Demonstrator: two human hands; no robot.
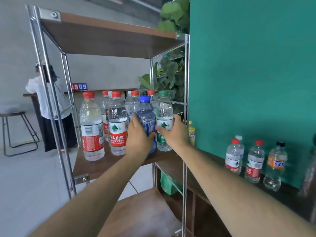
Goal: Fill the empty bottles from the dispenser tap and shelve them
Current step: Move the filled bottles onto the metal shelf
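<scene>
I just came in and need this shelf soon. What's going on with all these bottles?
A person is working at the shelf with both hands on bottles on its middle board. The left hand grips the blue-capped bottle, and the right hand holds the green-capped bottle beside it. Red-capped bottles stand to their left. More bottles wait on the counter. No dispenser tap is in view.
</scene>
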